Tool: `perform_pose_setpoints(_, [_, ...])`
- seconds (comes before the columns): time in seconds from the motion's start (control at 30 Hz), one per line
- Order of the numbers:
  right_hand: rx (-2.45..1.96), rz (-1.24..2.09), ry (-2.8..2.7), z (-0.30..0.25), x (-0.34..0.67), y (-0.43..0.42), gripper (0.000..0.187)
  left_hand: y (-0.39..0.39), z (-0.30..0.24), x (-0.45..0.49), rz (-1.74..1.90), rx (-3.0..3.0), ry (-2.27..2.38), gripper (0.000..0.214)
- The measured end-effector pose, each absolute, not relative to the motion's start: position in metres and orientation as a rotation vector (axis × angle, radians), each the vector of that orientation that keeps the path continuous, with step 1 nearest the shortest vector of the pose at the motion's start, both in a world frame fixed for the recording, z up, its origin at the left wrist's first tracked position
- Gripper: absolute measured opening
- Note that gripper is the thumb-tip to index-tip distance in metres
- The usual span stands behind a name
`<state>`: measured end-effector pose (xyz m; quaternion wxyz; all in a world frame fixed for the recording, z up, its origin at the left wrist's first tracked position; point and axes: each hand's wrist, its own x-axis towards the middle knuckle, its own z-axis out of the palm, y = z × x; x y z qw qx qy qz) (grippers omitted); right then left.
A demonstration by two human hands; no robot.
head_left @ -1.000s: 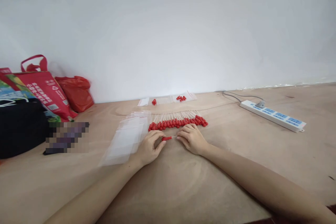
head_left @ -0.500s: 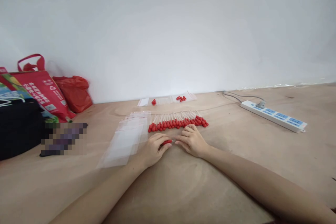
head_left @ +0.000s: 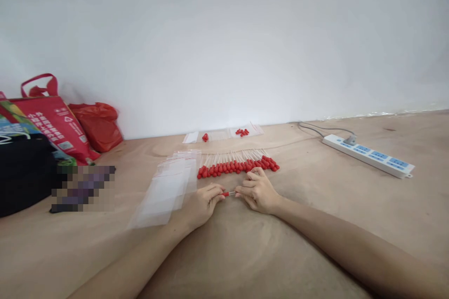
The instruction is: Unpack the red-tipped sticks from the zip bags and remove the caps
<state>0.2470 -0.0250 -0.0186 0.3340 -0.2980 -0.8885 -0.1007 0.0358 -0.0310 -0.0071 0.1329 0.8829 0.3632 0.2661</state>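
My left hand (head_left: 200, 203) and my right hand (head_left: 257, 190) meet on the wooden table (head_left: 315, 224), both pinched on one red-tipped stick (head_left: 228, 193). The left fingers grip its red tip, the right fingers its thin white shaft. Just beyond my hands lies a row of several red-tipped sticks (head_left: 237, 166), red ends toward me. A stack of clear zip bags (head_left: 167, 188) lies to the left of my left hand.
At the back by the wall lie more clear bags with a few red caps (head_left: 242, 131). A white power strip (head_left: 369, 155) with its cable sits at the right. Red bags (head_left: 63, 124) and a black bag (head_left: 24, 173) stand at the left.
Both hands have drawn a little toward me with the stick. More of the red tip is covered by the left fingers now.
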Motion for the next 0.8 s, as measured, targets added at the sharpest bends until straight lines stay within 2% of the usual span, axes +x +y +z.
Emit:
perform_pose_setpoints(0.63, [-0.800, -0.252, -2.357, -0.021, 0.250, -0.024, 0.025, -0.030, -0.011, 0.033, 0.747, 2.568, 1.051, 0.023])
perform_pose_setpoints(0.8, [-0.914, -0.204, -2.281, -0.024, 0.263, -0.023, 0.026, -0.027, -0.011, 0.024, 0.892, 2.483, 1.172, 0.021])
